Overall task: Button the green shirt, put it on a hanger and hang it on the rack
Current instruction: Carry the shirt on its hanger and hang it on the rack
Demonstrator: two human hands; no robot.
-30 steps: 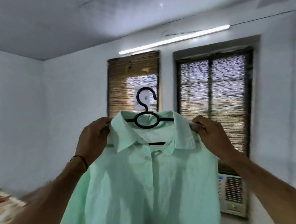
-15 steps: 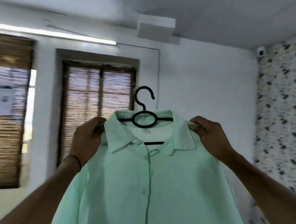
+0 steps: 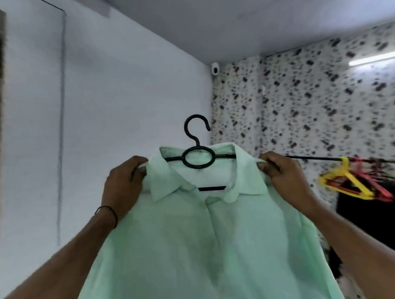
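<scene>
The pale green shirt (image 3: 197, 241) hangs buttoned on a black hanger (image 3: 198, 154), whose hook sticks up above the collar. I hold it up at chest height in front of me. My left hand (image 3: 122, 188) grips the shirt's left shoulder over the hanger end. My right hand (image 3: 284, 178) grips the right shoulder the same way. The rack's black rail (image 3: 319, 158) runs to the right, just behind my right hand and level with the hanger's bar.
Yellow hangers (image 3: 346, 184) and red hangers (image 3: 377, 189) hang on the rail at the right, above a dark garment (image 3: 376, 219). A speckled wall lies behind the rail, a white wall to the left, a window frame at the far left edge.
My view has swung right from the windows to the speckled wall, bringing the rail and coloured hangers into sight. Both hands keep the same hold on the shirt's shoulders.
</scene>
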